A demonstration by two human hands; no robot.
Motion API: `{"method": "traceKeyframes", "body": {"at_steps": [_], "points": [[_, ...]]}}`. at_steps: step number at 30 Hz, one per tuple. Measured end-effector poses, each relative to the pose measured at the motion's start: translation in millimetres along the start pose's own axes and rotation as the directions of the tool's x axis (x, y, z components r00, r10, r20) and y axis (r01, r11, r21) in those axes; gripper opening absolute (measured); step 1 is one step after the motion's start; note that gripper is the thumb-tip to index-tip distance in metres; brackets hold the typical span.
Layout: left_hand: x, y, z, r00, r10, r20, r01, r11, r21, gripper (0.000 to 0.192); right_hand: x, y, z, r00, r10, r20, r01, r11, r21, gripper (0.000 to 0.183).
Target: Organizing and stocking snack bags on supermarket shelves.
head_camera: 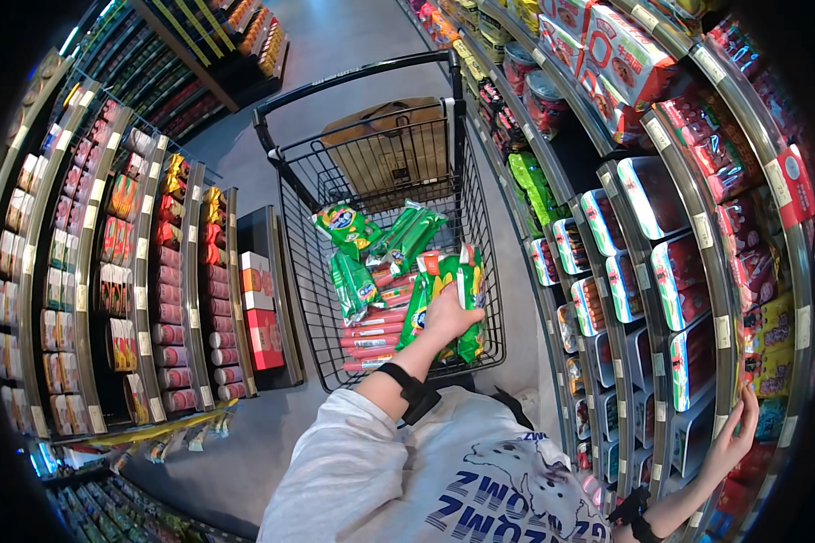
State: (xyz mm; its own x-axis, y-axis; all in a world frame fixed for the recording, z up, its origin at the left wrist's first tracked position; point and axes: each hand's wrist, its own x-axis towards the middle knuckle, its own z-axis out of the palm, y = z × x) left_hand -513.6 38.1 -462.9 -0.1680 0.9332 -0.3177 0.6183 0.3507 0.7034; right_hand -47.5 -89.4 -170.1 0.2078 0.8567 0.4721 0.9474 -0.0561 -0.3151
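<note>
My left hand [451, 315] is inside a black wire shopping cart [492, 285], closed around a green plastic package [472, 305]; its fingertips are partly hidden. Another green package [418, 315] lies against that hand. Farther in are more green packages [348, 227], [354, 285], [411, 234]. Several pink, stick-shaped packages [373, 332] lie side by side on the cart's floor. My right hand [740, 421] is out at the far right, its fingers slightly spread at the front rail of a shelf, with nothing seen in it. A black strap device sits on each wrist.
A brown paper bag [387, 149] stands at the cart's handle end. Shelves of packaged food [679, 271] run close along the right. On the left stand shelves with pink cans and cartons [170, 305], and a low stand with red and white boxes [263, 309]. Grey floor [231, 461] shows between.
</note>
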Motion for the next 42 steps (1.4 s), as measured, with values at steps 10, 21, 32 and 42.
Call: {"method": "traceKeyframes", "body": {"at_steps": [10, 21, 32, 42], "points": [[-94, 97, -144, 0.918, -0.117, -0.378, -0.033, 0.929, -0.369, 0.038, 38, -33, 41, 0.961, -0.188, 0.203, 0.142, 0.966, 0.218, 0.023], [-158, 172, -150, 0.879, 0.018, -0.476, -0.445, 0.386, -0.808, 0.044, 31, -33, 15, 0.934, -0.291, 0.205, 0.187, 0.891, 0.414, 0.035], [-222, 375, -7, 0.829, 0.525, 0.191, 0.032, 0.297, -0.954, 0.049, 2, -5, -56, 0.757, -0.651, -0.048, 0.638, 0.754, -0.16, 0.04], [-318, 508, 71, 0.397, 0.849, 0.35, -0.108, 0.421, -0.901, 0.091, -37, 97, -177, 0.736, -0.47, -0.487, 0.326, 0.877, -0.353, 0.036]]}}
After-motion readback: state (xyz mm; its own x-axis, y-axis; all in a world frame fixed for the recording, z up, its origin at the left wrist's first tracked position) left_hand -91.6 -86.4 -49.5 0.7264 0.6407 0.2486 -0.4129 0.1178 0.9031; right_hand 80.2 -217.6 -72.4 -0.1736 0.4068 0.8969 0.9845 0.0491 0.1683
